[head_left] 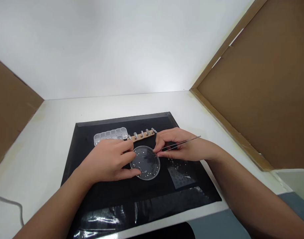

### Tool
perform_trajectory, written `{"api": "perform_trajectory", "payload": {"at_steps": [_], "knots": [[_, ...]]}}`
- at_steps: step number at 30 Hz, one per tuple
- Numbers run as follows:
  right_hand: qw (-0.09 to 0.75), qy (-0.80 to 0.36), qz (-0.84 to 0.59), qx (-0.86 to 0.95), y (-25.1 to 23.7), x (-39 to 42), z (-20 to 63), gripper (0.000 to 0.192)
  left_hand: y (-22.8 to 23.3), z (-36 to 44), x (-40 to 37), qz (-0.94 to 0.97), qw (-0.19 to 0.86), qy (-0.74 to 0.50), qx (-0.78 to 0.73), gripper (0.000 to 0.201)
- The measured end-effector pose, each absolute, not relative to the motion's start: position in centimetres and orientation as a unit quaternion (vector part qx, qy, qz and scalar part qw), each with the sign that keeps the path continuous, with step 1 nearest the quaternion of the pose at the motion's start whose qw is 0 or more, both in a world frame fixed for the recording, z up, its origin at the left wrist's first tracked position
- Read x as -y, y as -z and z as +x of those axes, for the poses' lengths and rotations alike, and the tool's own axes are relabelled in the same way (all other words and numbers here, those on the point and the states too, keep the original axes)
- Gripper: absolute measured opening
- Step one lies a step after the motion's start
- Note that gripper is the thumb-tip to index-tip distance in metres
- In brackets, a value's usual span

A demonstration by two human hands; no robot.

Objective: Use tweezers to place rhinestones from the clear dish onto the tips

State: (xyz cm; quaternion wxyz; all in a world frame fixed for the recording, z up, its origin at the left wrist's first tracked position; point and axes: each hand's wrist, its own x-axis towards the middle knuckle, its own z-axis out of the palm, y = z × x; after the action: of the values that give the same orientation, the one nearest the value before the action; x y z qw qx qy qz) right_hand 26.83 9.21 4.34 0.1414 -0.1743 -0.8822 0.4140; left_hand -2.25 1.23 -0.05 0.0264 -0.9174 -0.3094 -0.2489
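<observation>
A round clear petri dish [149, 162] with many tiny white beads scattered in it sits over the black mat. My left hand [114, 159] has its thumb and fingers closed on the dish's left rim. At the upper right rim are the fingertips of my right hand [177, 142], which are pinched together and appear to touch the rim. Thin metal tweezers [184, 142] lie in that hand, their back end pointing right past the wrist. Whether the right fingers also grip the dish cannot be made out.
Behind my left hand lies a clear compartment box [111, 133]. Beside it is a tan strip [144, 136] with several small metallic pieces. A clear plastic bag [182, 176] with loose white beads lies right of the dish. Cardboard panels [261, 83] flank the white table [42, 139].
</observation>
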Motion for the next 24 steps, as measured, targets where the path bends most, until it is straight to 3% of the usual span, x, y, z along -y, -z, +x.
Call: {"api": "perform_trajectory", "payload": {"at_steps": [24], "knots": [[0.145,-0.411,-0.178,0.882,-3.99,-9.28,26.65,0.011,0.08,-2.17,-1.31,-0.918,0.032,0.250,0.306,0.036]]}}
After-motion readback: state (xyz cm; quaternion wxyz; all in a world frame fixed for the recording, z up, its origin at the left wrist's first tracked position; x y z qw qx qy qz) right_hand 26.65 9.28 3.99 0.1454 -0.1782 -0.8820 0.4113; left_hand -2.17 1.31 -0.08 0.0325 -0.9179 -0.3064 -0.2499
